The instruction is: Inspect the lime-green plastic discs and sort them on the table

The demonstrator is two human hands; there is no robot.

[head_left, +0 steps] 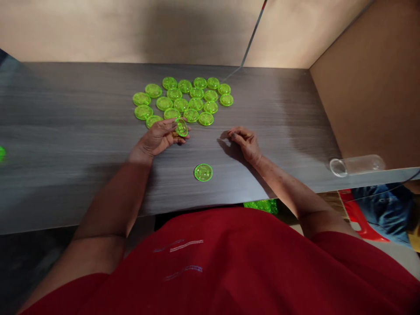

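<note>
I have the left hand gripping a tilted disc; the right hand's grip is curled closed. On the tabletop, I see a lone disc nearer the front edge, clustered discs beyond.

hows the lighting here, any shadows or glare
Head view: a dark shadow falls on the tabletop beside the right hand; head view: small highlights glint on the grouped green discs; head view, lower left: too dark to make out detail.
</note>
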